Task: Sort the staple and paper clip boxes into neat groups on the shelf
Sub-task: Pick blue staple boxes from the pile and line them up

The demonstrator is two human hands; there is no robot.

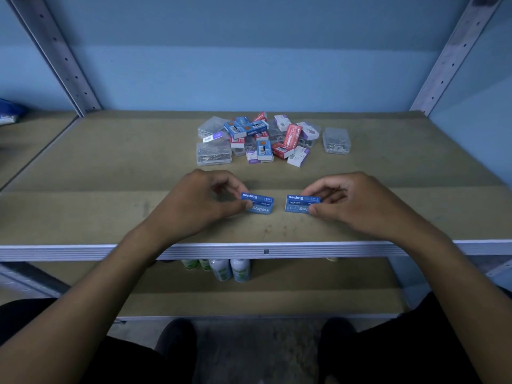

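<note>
Pinching blue staple boxes, left hand (pixel 194 203), right hand (pixel 357 202), apparently resting on shelf (pixel 110 217)

Dim bluish light, soft focus throughout, wide-angle bowing at edges.

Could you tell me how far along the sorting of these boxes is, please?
Barely started. No finished group shows. The left hand and right hand each hold a blue staple box near the shelf front. The mixed pile and a lone clear box remain unsorted.
</note>
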